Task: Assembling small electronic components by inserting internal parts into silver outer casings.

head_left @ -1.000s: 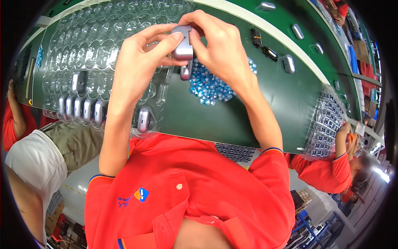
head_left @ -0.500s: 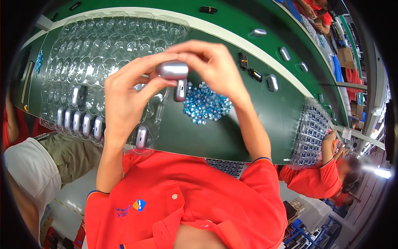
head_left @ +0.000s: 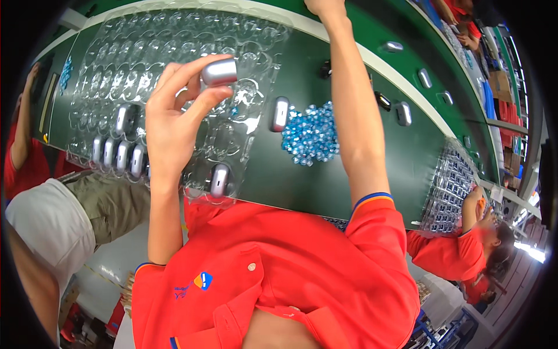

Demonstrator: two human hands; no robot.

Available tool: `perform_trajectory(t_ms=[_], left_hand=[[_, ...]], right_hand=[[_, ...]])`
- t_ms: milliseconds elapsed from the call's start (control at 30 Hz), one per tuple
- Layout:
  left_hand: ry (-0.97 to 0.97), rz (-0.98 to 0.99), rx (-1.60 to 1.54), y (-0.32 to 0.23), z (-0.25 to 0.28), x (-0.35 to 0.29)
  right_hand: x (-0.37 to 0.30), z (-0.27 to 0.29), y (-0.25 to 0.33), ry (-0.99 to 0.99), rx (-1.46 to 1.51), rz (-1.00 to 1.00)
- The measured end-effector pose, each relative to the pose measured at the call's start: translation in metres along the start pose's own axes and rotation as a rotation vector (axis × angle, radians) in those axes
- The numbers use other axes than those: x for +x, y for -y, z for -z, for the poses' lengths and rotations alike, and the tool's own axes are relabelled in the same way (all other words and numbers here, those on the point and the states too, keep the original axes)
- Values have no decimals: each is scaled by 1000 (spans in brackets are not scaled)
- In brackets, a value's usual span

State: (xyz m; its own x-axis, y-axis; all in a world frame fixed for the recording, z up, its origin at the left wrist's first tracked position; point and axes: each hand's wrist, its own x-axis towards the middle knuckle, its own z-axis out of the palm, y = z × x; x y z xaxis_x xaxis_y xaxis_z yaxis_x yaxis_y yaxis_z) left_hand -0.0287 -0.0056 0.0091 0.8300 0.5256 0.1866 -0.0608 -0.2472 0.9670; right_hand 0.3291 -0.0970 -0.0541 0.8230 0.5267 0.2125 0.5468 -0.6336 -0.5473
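Note:
Between thumb and fingers, my left hand (head_left: 172, 119) pinches a silver-grey earbud case (head_left: 220, 72), held up over the clear plastic tray (head_left: 256, 63). My right arm reaches far across the bench; at the top edge of the picture my right hand (head_left: 325, 7) is partly cut off, its fingers out of sight. Another earbud case (head_left: 280, 114) lies on the green bench beside a pile of small shiny blue pieces (head_left: 308, 136). In the tray's near part sit several like cases, one of them (head_left: 220, 179) close to the bench edge.
Several loose cases lie on the far green strip, such as one case (head_left: 393, 46), beyond a pale curved rail (head_left: 401, 87). Small black parts (head_left: 382, 101) lie past my right forearm. A filled tray stack (head_left: 443, 189) stands at right, by a co-worker in red (head_left: 447, 253).
My right hand has let go of the case and moved forward to the picture's top edge. The left hand keeps hold of the case. The whole view has shifted slightly.

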Motion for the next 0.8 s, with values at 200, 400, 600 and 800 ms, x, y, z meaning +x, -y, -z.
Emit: perform_trajectory(t_ms=[200,400,600,800], left_hand=[[-95,-19,50,13,12,1],[-32,71,-93,7,4,-5],[-10,72,-90,8,3,-4],[2,104,-40,19,13,3]], right_hand=[[-115,37,86,195,976,111],[-198,59,138,261,1044,75],[-205,59,141,12,770,545],[-216,63,145,-12,643,359]])
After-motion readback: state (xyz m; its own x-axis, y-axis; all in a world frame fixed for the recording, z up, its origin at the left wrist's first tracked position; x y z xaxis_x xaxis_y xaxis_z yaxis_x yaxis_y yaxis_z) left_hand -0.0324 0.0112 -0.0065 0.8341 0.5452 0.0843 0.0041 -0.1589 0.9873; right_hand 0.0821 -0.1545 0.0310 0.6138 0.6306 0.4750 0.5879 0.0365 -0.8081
